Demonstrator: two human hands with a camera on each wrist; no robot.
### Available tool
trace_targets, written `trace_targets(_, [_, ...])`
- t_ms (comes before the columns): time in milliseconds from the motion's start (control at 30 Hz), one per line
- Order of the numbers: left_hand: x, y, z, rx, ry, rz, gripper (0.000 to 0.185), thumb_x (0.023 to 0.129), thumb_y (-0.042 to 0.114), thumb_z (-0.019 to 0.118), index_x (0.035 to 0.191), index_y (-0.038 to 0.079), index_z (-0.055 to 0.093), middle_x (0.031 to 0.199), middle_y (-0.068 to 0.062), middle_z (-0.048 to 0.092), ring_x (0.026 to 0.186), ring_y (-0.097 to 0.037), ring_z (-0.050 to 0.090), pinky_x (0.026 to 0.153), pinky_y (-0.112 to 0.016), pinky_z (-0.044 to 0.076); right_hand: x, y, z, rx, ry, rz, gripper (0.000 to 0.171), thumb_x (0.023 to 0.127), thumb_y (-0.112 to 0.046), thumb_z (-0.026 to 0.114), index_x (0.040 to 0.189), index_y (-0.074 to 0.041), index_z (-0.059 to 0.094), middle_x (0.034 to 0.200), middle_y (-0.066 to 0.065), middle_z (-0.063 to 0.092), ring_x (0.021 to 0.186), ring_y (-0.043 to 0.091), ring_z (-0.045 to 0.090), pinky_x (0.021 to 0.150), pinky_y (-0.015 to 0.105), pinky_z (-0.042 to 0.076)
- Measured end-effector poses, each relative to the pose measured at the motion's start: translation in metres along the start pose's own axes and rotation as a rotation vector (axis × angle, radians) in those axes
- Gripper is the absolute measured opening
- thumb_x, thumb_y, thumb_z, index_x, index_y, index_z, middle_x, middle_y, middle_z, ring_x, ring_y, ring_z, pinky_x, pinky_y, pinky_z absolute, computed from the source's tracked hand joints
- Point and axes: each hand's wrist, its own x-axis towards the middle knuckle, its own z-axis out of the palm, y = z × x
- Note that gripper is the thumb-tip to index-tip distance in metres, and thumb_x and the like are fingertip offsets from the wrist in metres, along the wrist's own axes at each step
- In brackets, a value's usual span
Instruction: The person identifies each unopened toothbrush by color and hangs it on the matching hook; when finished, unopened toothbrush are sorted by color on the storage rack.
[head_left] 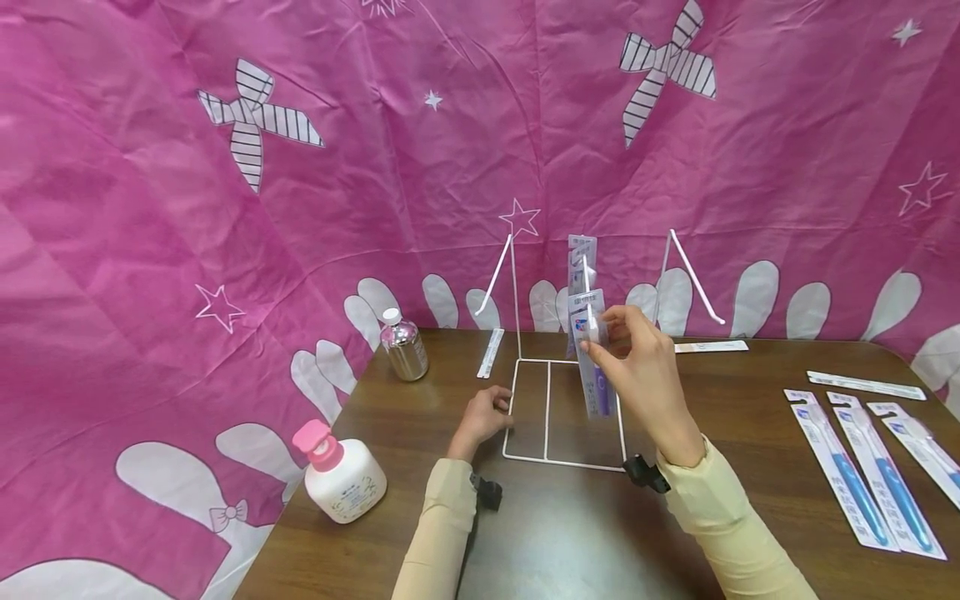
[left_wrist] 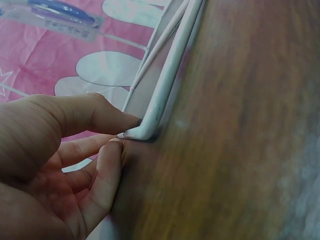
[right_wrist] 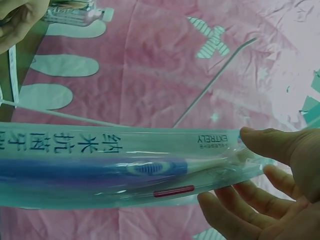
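Observation:
My right hand pinches a packaged toothbrush with a purple handle, thumb on one side and fingers on the other. The package hangs upright at the middle hook of a white wire display rack. Another toothbrush package is on that hook behind it. In the right wrist view the clear pack stretches across, held near the brush-head end. My left hand is low at the rack's left side. Seen from the left wrist, its thumb and fingers pinch the rack's white base wire at a corner.
At the right lie several packaged toothbrushes with blue handles. Left of the rack stand a white pump bottle with a pink top and a silver bottle. Narrow white strips lie on the table. The rack's side arms stick forward. A pink curtain hangs behind.

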Motion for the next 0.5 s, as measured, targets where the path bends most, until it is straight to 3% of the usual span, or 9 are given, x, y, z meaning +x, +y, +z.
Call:
trace_targets(133, [0.0, 0.0, 0.0, 0.006, 0.005, -0.002, 0.045, 0.071, -0.005, 0.077, 0.115, -0.003, 0.068, 0.087, -0.007, 0.067, 0.077, -0.015, 0.056, 0.074, -0.031, 0.048, 0.006, 0.007, 0.006, -0.014, 0.025, 0.008, 0.041, 0.074, 0.001, 0.086, 0.105, 0.002, 0.059, 0.085, 0.015, 0.067, 0.076, 0.027, 0.067, 0.066, 0.018, 0.048])
trace_targets(300, [0.001, 0.001, 0.0, 0.016, 0.009, -0.007, 0.045, 0.071, -0.005, 0.077, 0.115, -0.002, 0.068, 0.087, -0.006, 0.067, 0.078, -0.016, 0.057, 0.075, -0.032, 0.047, 0.017, 0.017, 0.013, -0.026, 0.051, 0.002, 0.04, 0.076, 0.0, 0.086, 0.105, 0.003, 0.059, 0.088, 0.017, 0.066, 0.077, 0.031, 0.068, 0.066, 0.039, 0.054])
trace_targets(500, [0.0, 0.0, 0.002, 0.008, 0.014, -0.017, 0.046, 0.07, -0.005, 0.078, 0.114, -0.001, 0.069, 0.086, -0.005, 0.066, 0.077, -0.015, 0.057, 0.075, -0.032, 0.048, 0.027, 0.029, 0.021, -0.008, 0.06, 0.008, 0.038, 0.076, 0.001, 0.085, 0.104, 0.005, 0.061, 0.089, 0.019, 0.066, 0.078, 0.034, 0.068, 0.069, 0.046, 0.055])
